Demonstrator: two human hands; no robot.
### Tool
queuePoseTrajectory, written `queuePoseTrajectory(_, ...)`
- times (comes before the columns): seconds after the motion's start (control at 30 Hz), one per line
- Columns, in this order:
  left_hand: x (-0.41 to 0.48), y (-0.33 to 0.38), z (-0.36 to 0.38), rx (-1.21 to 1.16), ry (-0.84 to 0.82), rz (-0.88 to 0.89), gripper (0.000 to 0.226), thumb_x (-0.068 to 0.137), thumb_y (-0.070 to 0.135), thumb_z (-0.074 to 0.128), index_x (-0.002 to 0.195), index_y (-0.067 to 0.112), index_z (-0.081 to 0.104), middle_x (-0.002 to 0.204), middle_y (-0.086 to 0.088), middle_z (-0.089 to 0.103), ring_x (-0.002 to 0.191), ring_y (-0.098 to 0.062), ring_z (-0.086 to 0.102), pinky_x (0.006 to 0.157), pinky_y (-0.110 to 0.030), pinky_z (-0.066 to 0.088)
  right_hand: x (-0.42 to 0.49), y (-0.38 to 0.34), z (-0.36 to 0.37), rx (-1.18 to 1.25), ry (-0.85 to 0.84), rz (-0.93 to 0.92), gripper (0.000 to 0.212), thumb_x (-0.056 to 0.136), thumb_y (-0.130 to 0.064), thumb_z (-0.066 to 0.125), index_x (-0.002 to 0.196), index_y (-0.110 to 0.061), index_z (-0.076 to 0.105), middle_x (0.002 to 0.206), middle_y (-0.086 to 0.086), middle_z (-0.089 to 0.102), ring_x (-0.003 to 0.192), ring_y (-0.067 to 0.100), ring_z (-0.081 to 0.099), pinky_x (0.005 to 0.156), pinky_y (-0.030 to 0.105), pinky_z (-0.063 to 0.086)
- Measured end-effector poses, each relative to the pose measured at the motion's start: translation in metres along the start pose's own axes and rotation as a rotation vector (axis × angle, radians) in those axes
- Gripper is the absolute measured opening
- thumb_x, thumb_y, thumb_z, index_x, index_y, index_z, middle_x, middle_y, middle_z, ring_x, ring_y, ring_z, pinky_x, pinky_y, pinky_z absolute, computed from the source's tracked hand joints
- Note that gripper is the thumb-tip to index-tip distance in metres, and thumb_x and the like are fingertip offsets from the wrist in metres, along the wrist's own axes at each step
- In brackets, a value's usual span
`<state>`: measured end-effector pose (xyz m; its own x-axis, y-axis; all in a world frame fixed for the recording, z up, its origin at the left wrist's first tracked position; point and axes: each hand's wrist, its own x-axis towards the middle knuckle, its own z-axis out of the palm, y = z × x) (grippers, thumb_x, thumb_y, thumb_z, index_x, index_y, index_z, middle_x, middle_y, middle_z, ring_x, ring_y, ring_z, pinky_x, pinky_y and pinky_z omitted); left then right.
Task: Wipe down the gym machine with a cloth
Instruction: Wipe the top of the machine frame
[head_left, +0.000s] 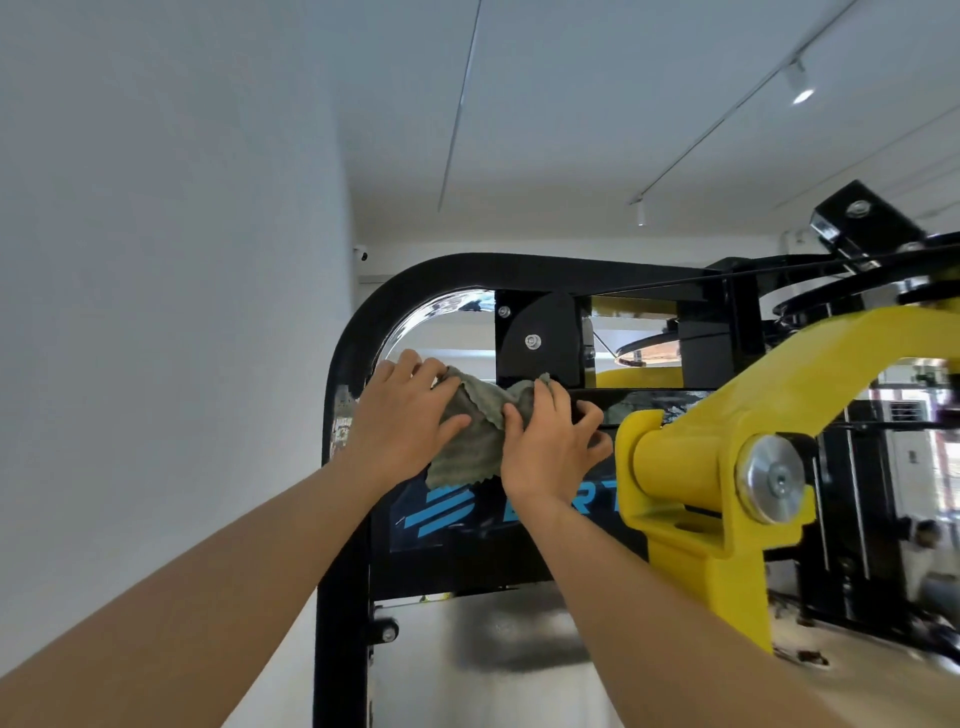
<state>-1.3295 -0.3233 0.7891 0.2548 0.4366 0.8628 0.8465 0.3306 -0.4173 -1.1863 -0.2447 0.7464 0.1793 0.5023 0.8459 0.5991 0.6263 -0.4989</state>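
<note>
I have both hands, left (402, 415) and right (550, 441), pinching the grey-green cloth (475, 431) against the black frame (358, 332); risk: right fingers catching the yellow pivot arm (691, 452) alongside.

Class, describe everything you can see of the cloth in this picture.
The cloth is grey-green, soft and ribbed-looking, with a wavy lower edge. It is crumpled, spread against the machine's glossy black panel just above the blue logo. The left hand presses its left side; the right hand pinches its right edge.
</note>
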Motion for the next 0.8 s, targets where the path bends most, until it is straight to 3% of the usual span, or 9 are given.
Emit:
queuePoseTrajectory(0.13,0.012,0.020,0.006,-0.041,-0.031,0.018,0.056,0.099,0.056,0.042,0.143,0.022,0.052,0.138,0.000,0.056,0.123,-0.026,0.044,0.100,-0.041,0.037,0.001,0.004,-0.003,0.001,0.094,0.018,0.037,0.100,-0.036,0.056,0.136,-0.025,0.058,0.139,-0.012,0.056,0.124,0.021,0.040,0.074,0.025,0.009)
queuePoseTrajectory(0.23,0.015,0.023,0.009,0.006,-0.060,0.097,0.060,0.102,0.054,0.038,0.155,0.027,0.034,0.145,0.001,0.050,0.125,-0.027,0.042,0.101,-0.042,0.034,0.002,0.006,0.001,-0.005,0.117,0.011,0.031,0.099,-0.033,0.059,0.127,-0.022,0.066,0.126,-0.008,0.062,0.113,0.021,0.043,0.073,0.021,0.004)
queuePoseTrajectory(0.37,0.005,0.007,0.003,0.085,0.038,0.071,0.054,0.095,0.059,0.051,0.135,0.024,0.060,0.125,0.001,0.062,0.113,-0.027,0.050,0.092,-0.043,0.037,0.001,0.003,0.009,0.071,0.101,-0.136,0.029,0.093,-0.024,0.067,0.122,-0.019,0.070,0.122,-0.002,0.064,0.106,0.025,0.045,0.088,0.035,0.032)
queuePoseTrajectory(0.47,-0.015,-0.014,-0.004,0.086,0.120,-0.031,0.045,0.093,0.057,0.059,0.116,0.020,0.071,0.117,-0.001,0.063,0.105,-0.026,0.051,0.085,-0.042,0.040,0.000,-0.007,0.009,0.157,0.009,-0.251,0.028,0.092,-0.021,0.070,0.119,-0.014,0.070,0.121,0.004,0.058,0.109,0.024,0.047,0.090,0.040,0.046)
queuePoseTrajectory(0.63,-0.053,-0.046,-0.004,-0.007,0.280,-0.170,0.036,0.090,0.045,0.071,0.115,0.019,0.074,0.108,-0.005,0.064,0.096,-0.028,0.052,0.077,-0.040,0.043,-0.008,-0.032,0.008,0.321,-0.156,-0.392,0.034,0.095,-0.011,0.066,0.128,-0.005,0.064,0.118,0.003,0.051,0.111,0.016,0.049,0.097,0.024,0.043)
queuePoseTrajectory(0.8,-0.074,-0.066,-0.006,-0.065,0.329,-0.268,0.025,0.087,0.034,0.077,0.105,0.017,0.077,0.101,-0.005,0.068,0.087,-0.028,0.058,0.072,-0.039,0.046,-0.017,-0.069,0.014,0.352,-0.242,-0.518,0.033,0.097,-0.006,0.060,0.129,-0.009,0.065,0.122,0.004,0.058,0.115,0.018,0.047,0.094,0.022,0.037)
